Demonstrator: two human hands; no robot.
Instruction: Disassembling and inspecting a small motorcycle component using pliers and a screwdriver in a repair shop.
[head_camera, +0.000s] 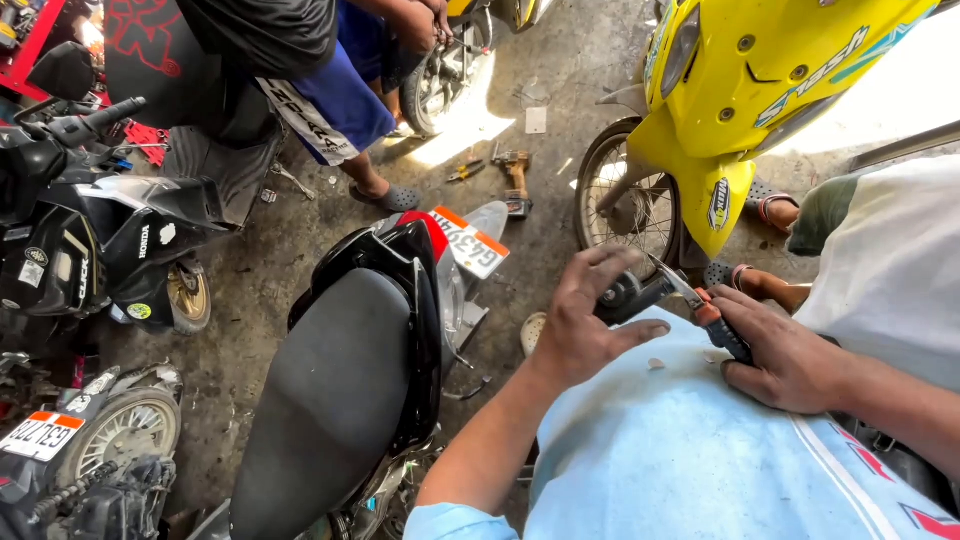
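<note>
Blue cloth (660, 440) over the lap, nearest. Left hand (585, 325) grips a dark round part (625, 295), fingers curled over its top. Right hand (785, 355) clenched on a cutter (705, 310) with orange-black handle, blade tip touching the part just right of the left fingers. Yellow scooter (750, 90) beyond both hands; black scooter (350, 390) left of the left forearm.

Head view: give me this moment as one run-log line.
left hand: grips small black part | right hand: holds pliers at the part | below: light blue cloth | left: black scooter seat
</note>
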